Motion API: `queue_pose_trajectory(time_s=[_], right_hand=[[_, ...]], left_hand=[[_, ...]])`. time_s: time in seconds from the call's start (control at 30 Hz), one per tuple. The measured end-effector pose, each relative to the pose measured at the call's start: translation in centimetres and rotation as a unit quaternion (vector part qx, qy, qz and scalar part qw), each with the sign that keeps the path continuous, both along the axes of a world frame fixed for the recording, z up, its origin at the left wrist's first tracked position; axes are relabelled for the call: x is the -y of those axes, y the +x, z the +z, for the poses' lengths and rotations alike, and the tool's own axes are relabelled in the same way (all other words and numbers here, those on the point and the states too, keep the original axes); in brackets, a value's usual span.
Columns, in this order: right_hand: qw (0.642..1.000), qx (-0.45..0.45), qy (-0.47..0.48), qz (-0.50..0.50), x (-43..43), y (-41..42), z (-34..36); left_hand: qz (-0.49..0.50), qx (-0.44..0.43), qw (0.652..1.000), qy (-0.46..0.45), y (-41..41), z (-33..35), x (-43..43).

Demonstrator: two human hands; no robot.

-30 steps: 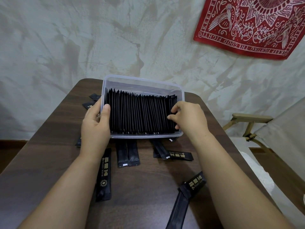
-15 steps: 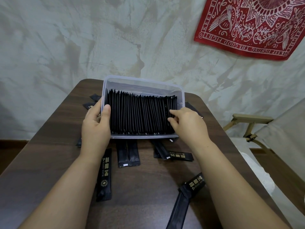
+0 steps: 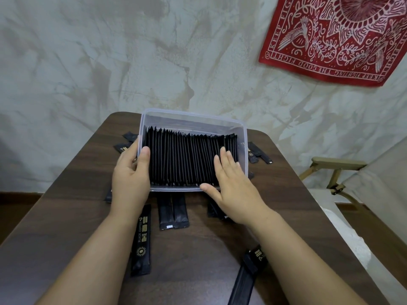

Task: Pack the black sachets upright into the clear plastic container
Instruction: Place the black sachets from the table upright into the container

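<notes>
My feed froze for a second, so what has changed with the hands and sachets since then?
The right hand has uncurled from the row's right end and now lies flat on the packed sachets, fingers straight. The left hand still grips the container at its left; loose sachets on the table unmoved.

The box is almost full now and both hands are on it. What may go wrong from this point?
If the right hand, pressing flat on the packed row, lifts, sachets near the gap at the right wall of the clear plastic container may tip over. The row looks tight, so the loose sachets on the table may not all fit.
</notes>
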State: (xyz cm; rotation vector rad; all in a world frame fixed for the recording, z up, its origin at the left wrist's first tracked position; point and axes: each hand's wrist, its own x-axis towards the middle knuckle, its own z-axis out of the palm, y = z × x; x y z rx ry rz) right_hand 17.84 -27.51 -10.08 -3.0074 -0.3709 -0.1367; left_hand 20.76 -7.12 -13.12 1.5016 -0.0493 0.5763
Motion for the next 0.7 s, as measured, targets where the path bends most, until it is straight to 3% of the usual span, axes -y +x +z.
queue_pose_trajectory(time_s=[0.43, 0.7], right_hand=[[1.0, 0.008, 0.027, 0.008, -0.2, -0.5, -0.1], [0.996, 0.025, -0.003, 0.086, -1.6, 0.7, 0.4]], left_hand=[[0.003, 0.002, 1.0, 0.006, 0.0, -0.3, -0.2], [0.006, 0.003, 1.0, 0.001, 0.0, -0.3, -0.1]])
